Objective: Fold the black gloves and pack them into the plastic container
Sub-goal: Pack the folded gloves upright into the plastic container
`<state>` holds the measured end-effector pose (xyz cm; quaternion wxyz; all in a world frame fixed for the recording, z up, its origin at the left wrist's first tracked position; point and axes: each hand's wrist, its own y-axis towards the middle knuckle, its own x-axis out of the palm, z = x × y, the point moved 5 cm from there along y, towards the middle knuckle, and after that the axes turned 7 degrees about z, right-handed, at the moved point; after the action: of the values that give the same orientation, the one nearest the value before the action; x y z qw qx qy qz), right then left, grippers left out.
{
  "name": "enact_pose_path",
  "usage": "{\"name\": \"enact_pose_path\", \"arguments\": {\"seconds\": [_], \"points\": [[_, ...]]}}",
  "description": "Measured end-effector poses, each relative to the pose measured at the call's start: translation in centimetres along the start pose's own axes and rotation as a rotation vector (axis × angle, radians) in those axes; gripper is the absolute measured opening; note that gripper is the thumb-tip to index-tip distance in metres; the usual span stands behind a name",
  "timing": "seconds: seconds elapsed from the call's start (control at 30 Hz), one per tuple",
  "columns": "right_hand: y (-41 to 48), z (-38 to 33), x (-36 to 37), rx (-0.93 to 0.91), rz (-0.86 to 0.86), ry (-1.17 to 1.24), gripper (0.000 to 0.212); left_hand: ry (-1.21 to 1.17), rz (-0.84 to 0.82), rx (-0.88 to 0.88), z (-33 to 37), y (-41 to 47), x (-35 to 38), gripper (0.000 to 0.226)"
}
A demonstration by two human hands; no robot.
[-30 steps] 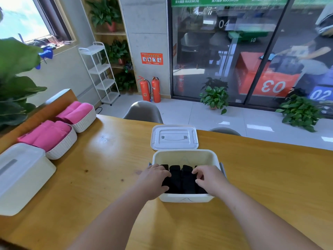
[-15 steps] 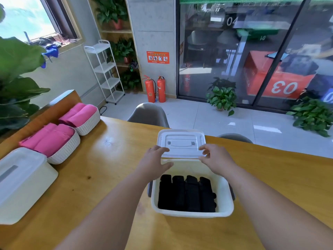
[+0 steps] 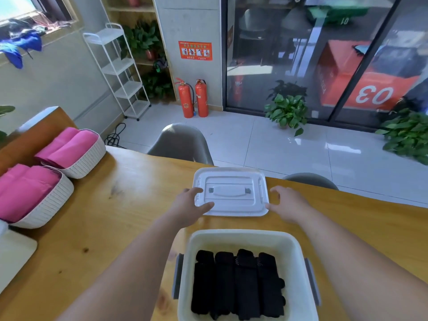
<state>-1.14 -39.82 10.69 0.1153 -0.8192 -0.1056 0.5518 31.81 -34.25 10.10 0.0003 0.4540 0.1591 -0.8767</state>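
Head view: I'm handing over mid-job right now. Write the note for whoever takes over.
Left hand: grips the left front corner of the lid.
Right hand: open, fingertips at the lid's right edge, no clear grip.
The lid lies flat on the table, just beyond the open container.
Done: four folded black gloves lie side by side in the container.
Left: probably only to lift the lid onto the container and close it.

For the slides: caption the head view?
Left hand grips the lid, right hand at its edge; folded black gloves lie in the open container.
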Motion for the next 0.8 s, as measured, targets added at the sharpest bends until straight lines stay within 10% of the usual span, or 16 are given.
{"name": "enact_pose_path", "arguments": {"seconds": [0.8], "points": [[2.9, 2.6, 1.2, 0.228, 0.194, 0.357, 0.042, -0.556, 0.078, -0.339, -3.1, 4.0, 1.2, 0.08]]}}
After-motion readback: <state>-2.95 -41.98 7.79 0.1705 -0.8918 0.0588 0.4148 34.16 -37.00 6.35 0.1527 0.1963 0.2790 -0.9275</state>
